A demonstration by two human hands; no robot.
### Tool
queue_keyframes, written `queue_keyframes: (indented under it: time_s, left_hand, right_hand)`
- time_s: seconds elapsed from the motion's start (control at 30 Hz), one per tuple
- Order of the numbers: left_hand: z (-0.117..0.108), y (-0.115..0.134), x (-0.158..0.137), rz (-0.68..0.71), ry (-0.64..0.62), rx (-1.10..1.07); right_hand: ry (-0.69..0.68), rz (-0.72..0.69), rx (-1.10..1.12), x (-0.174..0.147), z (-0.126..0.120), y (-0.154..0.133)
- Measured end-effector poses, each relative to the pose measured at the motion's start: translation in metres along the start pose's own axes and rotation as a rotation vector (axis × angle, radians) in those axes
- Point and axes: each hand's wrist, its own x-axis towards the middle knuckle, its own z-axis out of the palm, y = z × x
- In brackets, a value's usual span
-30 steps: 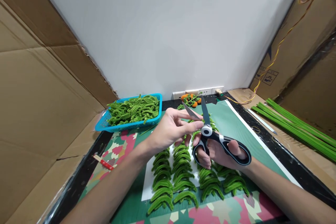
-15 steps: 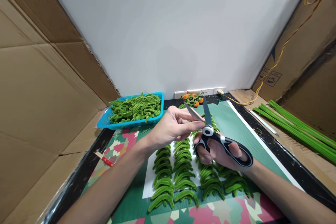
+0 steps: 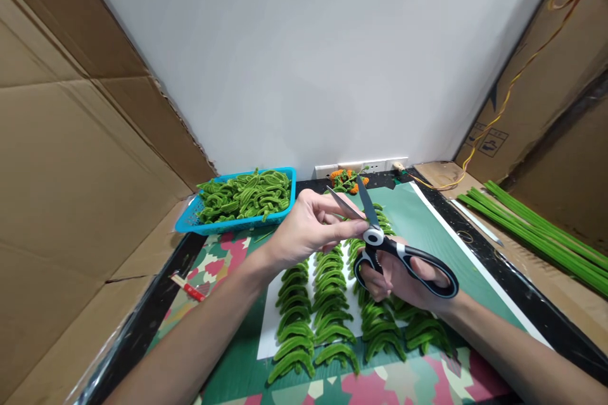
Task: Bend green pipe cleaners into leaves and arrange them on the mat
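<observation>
My right hand (image 3: 396, 275) grips black-and-white scissors (image 3: 373, 237) by the handles, fingers through the loops. The blades stand apart and point up and to the left. My left hand (image 3: 316, 224) is closed in a pinch right beside the blades, its thumb and fingertips close to their pivot. Anything in that pinch is too small or hidden to make out. Below both hands lie columns of curved, fuzzy green pipe-cleaner pieces (image 3: 335, 294), partly covered by my right hand, on a white sheet (image 3: 268, 335) and a green mat (image 3: 422, 215).
At the back left, a blue basket (image 3: 223, 226) holds many fuzzy green pieces. Orange-and-green fuzzy flowers (image 3: 349, 180) lie by the wall sockets (image 3: 377, 166). Long green stems (image 3: 536, 234) and a white stick (image 3: 477, 223) are on the right. A red-ended strip (image 3: 192, 291) lies left.
The scissors have tilted slightly to the left, and their blade tips have come a little closer together. My left hand has shifted only slightly left and keeps its pinch.
</observation>
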Motion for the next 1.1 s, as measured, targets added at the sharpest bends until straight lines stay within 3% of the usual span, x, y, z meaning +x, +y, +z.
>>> queue_keyframes:
  time_s: [0.63,0.87,1.1]
  left_hand:
    - [-0.002,0.0,0.001,0.013,-0.012,0.06]
    - [0.0,-0.001,0.002,-0.006,-0.005,0.033]
    - [-0.002,0.001,0.001,-0.046,0.006,-0.018]
  right_hand:
    - [0.13,-0.065,0.064,0.002,0.005,0.001]
    - [0.2,-0.02,0.055,-0.002,0.01,0.001]
    - [0.163,-0.061,-0.012,-0.003,0.004,0.007]
